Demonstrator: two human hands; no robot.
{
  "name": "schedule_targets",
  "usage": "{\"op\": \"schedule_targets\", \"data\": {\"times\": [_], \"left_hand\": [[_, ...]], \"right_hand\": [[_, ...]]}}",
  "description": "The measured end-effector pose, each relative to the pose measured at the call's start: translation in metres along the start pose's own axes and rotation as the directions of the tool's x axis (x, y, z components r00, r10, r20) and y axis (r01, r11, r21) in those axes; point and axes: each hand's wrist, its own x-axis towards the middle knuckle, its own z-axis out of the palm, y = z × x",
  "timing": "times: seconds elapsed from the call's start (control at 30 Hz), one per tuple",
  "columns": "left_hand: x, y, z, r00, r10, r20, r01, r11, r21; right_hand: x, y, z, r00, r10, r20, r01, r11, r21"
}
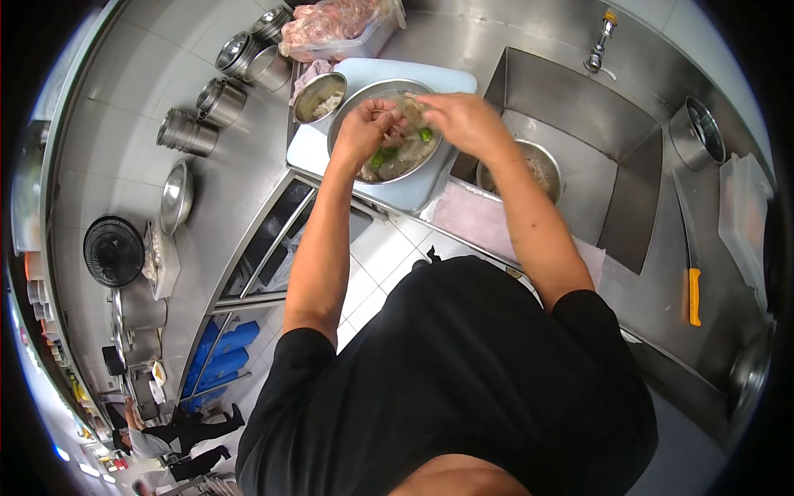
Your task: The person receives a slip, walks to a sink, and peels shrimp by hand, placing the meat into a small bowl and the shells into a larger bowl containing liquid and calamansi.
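Note:
A large metal bowl (337,136) holds pale, wet food pieces with a few green pieces (384,156) among them. Over its left half is my left hand (370,131), its fingers curled together in a pinch; what they hold is hard to make out. My right hand (465,121) reaches across the bowl's right rim with its fingers pointing left, and motion blurs them. Between both hands there is a pale, translucent piece (408,106), too blurred to name. The bowl stands on a light blue cutting board (447,76).
To the left is a small metal bowl (318,87) with pale pieces. A plastic tub of raw meat (331,29) stands behind. A pot (550,157) sits in the sink (633,165); a yellow-handled knife (693,293) lies at right. A person (174,434) is at far lower left.

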Motion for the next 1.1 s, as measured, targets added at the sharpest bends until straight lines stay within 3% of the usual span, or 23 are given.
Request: {"op": "schedule_targets", "data": {"times": [0.07,0.23,0.33,0.43,0.53,0.63,0.67,0.73,0.77,0.87,0.93,0.97,1.03,1.1], "left_hand": [[-0.008,0.008,0.001,1.0,0.003,0.016,-0.001,0.994,-0.113],[-0.022,0.011,-0.01,1.0,-0.005,0.004,0.006,0.999,-0.036],[-0.027,0.014,-0.014,1.0,0.01,0.017,-0.01,1.0,-0.002],[-0.032,0.013,-0.016,0.999,0.048,0.009,-0.047,0.993,-0.107],[-0.03,0.0,-0.017,0.997,0.049,0.057,-0.015,0.87,-0.493],[-0.031,-0.013,-0.006,0.992,0.116,0.049,-0.041,0.666,-0.745],[-0.034,-0.015,0.001,0.998,0.066,-0.013,-0.052,0.636,-0.77],[-0.037,-0.012,0.008,0.997,0.044,-0.057,-0.072,0.667,-0.741],[-0.038,-0.01,0.01,0.996,0.032,-0.08,-0.08,0.682,-0.727],[-0.045,0.006,0.005,0.999,-0.04,-0.034,0.022,0.904,-0.427],[-0.037,-0.003,0.006,0.995,0.034,-0.098,-0.043,0.995,-0.09],[-0.034,-0.007,0.006,0.989,0.079,-0.122,-0.068,0.994,0.087],[-0.039,0.011,0.004,0.99,0.001,-0.138,0.014,0.994,0.109],[-0.039,0.014,0.001,0.987,-0.013,-0.162,0.035,0.991,0.132]], "right_hand": [[0.012,-0.013,0.012,0.998,0.046,0.039,-0.048,0.998,0.045],[0.025,-0.023,0.026,0.996,0.041,0.077,-0.052,0.987,0.15],[0.031,-0.033,0.021,0.963,0.15,0.225,-0.204,0.948,0.244],[0.033,-0.039,0.017,0.959,0.197,0.205,-0.25,0.926,0.283],[0.033,-0.029,0.027,0.958,0.19,0.216,-0.269,0.856,0.441],[0.03,-0.039,0.021,0.923,0.269,0.276,-0.38,0.752,0.538],[0.028,-0.038,0.023,0.95,0.23,0.213,-0.312,0.755,0.576],[0.021,-0.033,0.032,0.984,0.156,0.085,-0.174,0.752,0.636],[0.021,-0.028,0.034,0.991,0.122,0.062,-0.137,0.839,0.527],[0.022,-0.016,0.036,0.998,0.05,0.035,-0.057,0.973,0.225],[0.022,-0.016,0.037,0.998,0.051,0.046,-0.056,0.992,0.111],[0.02,-0.018,0.038,0.997,0.062,0.04,-0.066,0.991,0.117],[0.019,-0.026,0.035,0.996,0.082,0.027,-0.085,0.988,0.13],[0.018,-0.023,0.038,0.983,0.149,0.103,-0.172,0.946,0.274]]}}
